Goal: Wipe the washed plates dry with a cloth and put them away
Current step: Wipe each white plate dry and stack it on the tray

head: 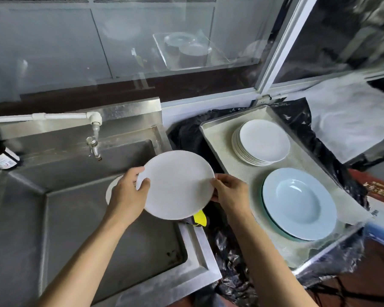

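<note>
A round white plate (175,185) was up in the air, plain and matte, tilted a little with its face toward the camera, hanging over the right edge of the steel sink (111,227). At its nine o'clock sat the left hand (129,191), thumb hooked over the rim and fingers curled behind, grasping the plate firmly. Peeking out behind that hand was the edge of another white plate (111,191), lower in the sink. At the held plate's three o'clock the right hand (231,193) pinched the rim between thumb and fingertips, so both hands were clamped on the same plate, one at each side. Under the plate's six o'clock edge a scrap of yellow cloth (200,218) showed on the sink's rim, mostly hidden. At three o'clock from the right hand lay a metal tray (220,138) lined with pale cloth. At the tray's twelve o'clock end stood a stack of small white plates (262,142); at its six o'clock end lay a stack of wide pale-blue deep plates (299,202), just beside the right hand but apart from it.
</note>
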`<state>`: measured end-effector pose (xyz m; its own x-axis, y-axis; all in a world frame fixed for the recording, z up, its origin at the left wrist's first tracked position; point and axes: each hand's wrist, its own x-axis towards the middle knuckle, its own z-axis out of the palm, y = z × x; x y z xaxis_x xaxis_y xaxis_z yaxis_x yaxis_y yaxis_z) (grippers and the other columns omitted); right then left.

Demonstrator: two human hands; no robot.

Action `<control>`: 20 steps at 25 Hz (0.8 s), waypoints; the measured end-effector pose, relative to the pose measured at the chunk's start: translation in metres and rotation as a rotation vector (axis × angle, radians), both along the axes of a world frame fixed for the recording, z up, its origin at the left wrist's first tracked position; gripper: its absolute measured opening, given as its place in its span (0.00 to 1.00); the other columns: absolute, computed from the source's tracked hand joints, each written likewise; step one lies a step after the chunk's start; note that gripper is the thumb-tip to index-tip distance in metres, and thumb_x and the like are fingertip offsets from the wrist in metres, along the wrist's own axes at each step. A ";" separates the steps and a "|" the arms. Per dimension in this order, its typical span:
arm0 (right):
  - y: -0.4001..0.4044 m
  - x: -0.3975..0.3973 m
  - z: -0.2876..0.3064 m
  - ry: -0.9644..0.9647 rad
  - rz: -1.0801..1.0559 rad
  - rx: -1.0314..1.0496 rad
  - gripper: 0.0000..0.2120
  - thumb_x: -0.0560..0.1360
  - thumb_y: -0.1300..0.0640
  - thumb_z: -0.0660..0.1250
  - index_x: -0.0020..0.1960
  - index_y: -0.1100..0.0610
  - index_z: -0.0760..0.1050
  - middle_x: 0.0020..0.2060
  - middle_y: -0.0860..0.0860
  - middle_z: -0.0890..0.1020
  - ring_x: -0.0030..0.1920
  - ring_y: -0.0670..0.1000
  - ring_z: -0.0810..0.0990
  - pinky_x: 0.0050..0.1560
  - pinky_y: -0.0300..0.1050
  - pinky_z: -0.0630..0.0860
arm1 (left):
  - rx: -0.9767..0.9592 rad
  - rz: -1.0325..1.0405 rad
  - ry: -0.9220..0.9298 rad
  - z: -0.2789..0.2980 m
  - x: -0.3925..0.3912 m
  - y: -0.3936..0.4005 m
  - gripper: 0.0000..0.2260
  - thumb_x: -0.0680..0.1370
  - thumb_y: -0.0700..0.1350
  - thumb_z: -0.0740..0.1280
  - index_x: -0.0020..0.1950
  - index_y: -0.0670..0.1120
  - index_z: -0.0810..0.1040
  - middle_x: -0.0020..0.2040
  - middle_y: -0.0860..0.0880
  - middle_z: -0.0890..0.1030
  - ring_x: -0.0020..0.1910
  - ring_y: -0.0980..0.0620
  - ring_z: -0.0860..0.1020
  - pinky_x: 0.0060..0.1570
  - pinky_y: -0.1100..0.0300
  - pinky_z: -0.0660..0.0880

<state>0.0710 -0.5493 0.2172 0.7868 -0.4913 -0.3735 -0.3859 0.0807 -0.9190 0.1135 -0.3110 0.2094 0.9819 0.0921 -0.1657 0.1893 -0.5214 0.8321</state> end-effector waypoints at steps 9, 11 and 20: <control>-0.143 0.030 -0.016 0.045 0.002 -0.137 0.09 0.69 0.58 0.65 0.44 0.61 0.80 0.41 0.69 0.80 0.37 0.53 0.76 0.48 0.63 0.82 | -0.051 -0.048 0.017 -0.008 0.038 -0.145 0.13 0.80 0.48 0.66 0.65 0.58 0.77 0.56 0.54 0.77 0.58 0.49 0.77 0.52 0.57 0.70; -0.172 0.041 -0.023 0.076 -0.037 -0.181 0.12 0.67 0.55 0.63 0.43 0.59 0.81 0.39 0.66 0.80 0.36 0.52 0.74 0.42 0.52 0.79 | -0.059 -0.057 0.018 -0.012 0.050 -0.179 0.14 0.80 0.46 0.66 0.65 0.57 0.77 0.56 0.55 0.77 0.60 0.49 0.77 0.52 0.58 0.70; -0.279 0.101 -0.042 0.059 -0.181 -0.257 0.12 0.73 0.64 0.60 0.32 0.57 0.76 0.29 0.54 0.73 0.33 0.55 0.69 0.38 0.49 0.68 | -0.090 -0.158 0.051 -0.041 0.123 -0.302 0.14 0.78 0.46 0.66 0.62 0.59 0.78 0.49 0.57 0.79 0.54 0.56 0.78 0.46 0.73 0.68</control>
<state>0.1717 -0.8284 0.1756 0.6587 -0.7055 -0.2615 -0.4395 -0.0786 -0.8948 0.2367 -0.6127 0.1684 0.9729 -0.0804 -0.2167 0.1543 -0.4719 0.8680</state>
